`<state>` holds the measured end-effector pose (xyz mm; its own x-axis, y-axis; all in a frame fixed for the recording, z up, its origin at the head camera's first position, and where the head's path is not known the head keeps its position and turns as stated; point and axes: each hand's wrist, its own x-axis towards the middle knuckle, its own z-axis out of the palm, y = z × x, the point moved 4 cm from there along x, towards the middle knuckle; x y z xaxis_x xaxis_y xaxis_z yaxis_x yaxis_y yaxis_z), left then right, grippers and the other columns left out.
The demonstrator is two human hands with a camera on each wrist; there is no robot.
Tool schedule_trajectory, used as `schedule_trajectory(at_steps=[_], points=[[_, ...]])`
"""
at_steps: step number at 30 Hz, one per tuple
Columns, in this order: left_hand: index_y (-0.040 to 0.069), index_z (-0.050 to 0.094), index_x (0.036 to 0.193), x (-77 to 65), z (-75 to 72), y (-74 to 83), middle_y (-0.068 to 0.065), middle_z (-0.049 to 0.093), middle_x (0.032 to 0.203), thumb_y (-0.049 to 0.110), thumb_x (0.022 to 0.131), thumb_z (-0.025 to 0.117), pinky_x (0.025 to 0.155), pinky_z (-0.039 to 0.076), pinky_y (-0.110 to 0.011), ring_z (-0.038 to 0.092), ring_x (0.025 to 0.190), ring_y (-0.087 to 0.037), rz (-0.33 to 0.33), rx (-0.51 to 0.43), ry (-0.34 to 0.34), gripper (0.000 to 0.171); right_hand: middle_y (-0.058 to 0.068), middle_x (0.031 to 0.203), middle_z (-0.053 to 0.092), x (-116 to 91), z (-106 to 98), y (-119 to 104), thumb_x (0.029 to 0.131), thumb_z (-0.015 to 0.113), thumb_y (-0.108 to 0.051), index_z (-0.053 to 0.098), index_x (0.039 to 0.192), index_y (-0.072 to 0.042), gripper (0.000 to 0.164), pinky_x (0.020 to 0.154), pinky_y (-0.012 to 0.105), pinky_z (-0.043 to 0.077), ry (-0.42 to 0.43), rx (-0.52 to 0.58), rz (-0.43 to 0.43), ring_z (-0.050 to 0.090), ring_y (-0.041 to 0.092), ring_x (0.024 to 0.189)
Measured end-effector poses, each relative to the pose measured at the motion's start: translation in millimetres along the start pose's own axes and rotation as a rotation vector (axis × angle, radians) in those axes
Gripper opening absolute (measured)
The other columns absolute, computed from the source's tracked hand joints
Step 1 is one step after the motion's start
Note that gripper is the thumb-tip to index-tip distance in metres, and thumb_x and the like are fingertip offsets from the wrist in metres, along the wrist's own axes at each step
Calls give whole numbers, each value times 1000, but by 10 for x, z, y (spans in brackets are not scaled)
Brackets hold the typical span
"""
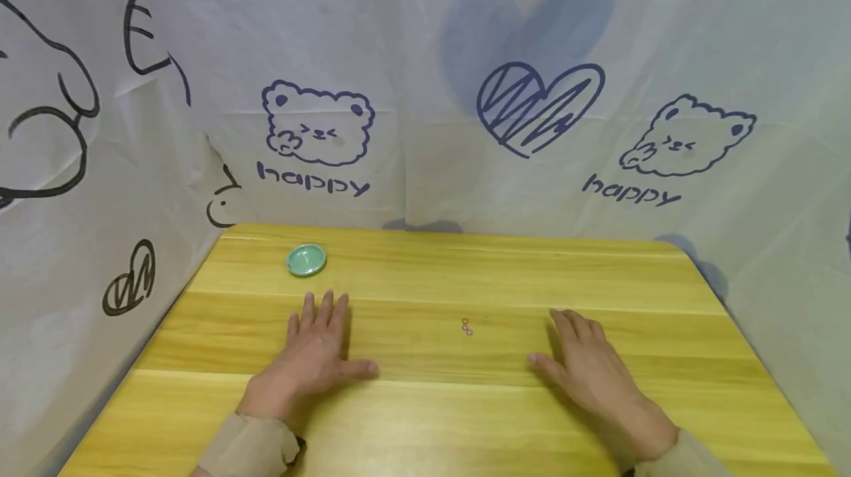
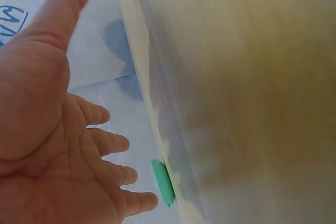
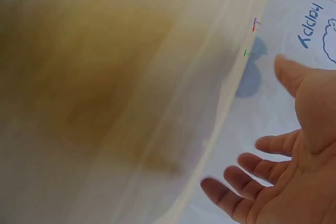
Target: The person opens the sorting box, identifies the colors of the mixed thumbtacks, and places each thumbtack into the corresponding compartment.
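My left hand (image 1: pixel 312 355) is held over the left part of the table, fingers spread and thumb out to the side, holding nothing. Beyond its fingertips sits a small round green dish (image 1: pixel 306 260), seen edge-on as a green dish (image 2: pixel 163 183) in the left wrist view. On the right, my right hand (image 1: pixel 592 366) has its fingers extended and holds nothing. Between the hands lie several tiny ring-like pieces: an orange ring (image 1: pixel 465 320), a pinkish pair (image 1: pixel 469 332) and a green piece (image 1: pixel 486 319) slightly apart. Their exact kind is too small to tell.
The yellow wood-grain table (image 1: pixel 425 425) runs back to a white cloth (image 1: pixel 425 189) with drawn bears, hearts and the word "happy". More white cloth (image 1: pixel 133 204) hangs along the left side and another stretch (image 1: pixel 798 278) along the right.
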<state>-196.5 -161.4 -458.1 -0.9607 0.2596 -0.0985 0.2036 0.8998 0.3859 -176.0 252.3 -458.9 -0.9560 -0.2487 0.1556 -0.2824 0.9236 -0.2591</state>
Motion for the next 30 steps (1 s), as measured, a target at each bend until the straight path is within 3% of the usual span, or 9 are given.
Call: schedule_trajectory(at_steps=[7, 11, 19, 24, 30], points=[[-8, 24, 163, 111, -69, -159, -39, 29, 163, 49, 95, 76, 116, 32, -71, 28, 148, -62, -18, -13, 8, 102, 18, 125, 63, 33, 41, -10, 102, 69, -46, 58, 138, 5, 64, 90, 53, 56, -183, 175, 128, 65, 32, 109], [-12, 22, 161, 233, -169, -317, -41, 33, 157, 43, 96, 77, 114, 36, -68, 34, 141, -63, -95, -18, 22, 101, 9, 112, 63, 55, 78, -17, 101, 70, -44, 63, 128, 1, 53, 80, 43, 55, -269, 232, 167, 60, 19, 91], [-21, 14, 154, 515, -402, -731, -50, 35, 142, 36, 93, 78, 110, 37, -70, 38, 129, -69, -275, -46, 81, 105, 7, 108, 66, 85, 99, -35, 100, 73, -38, 66, 111, -6, 34, 79, 41, 54, -272, 217, 161, 61, 18, 91], [-22, 19, 151, 669, -475, -937, -51, 34, 140, 36, 94, 78, 109, 35, -71, 36, 127, -69, -301, -72, 95, 101, 6, 106, 66, 100, 99, -61, 100, 74, -38, 66, 111, -7, 34, 78, 41, 53, -274, 212, 154, 61, 17, 89], [-16, 9, 160, 877, -501, -1066, -51, 23, 151, 40, 94, 77, 114, 30, -73, 26, 136, -68, -309, -147, 73, 110, 3, 100, 63, 111, 113, -73, 99, 74, -37, 66, 113, -6, 35, 74, 39, 51, -266, 178, 142, 57, 15, 84]])
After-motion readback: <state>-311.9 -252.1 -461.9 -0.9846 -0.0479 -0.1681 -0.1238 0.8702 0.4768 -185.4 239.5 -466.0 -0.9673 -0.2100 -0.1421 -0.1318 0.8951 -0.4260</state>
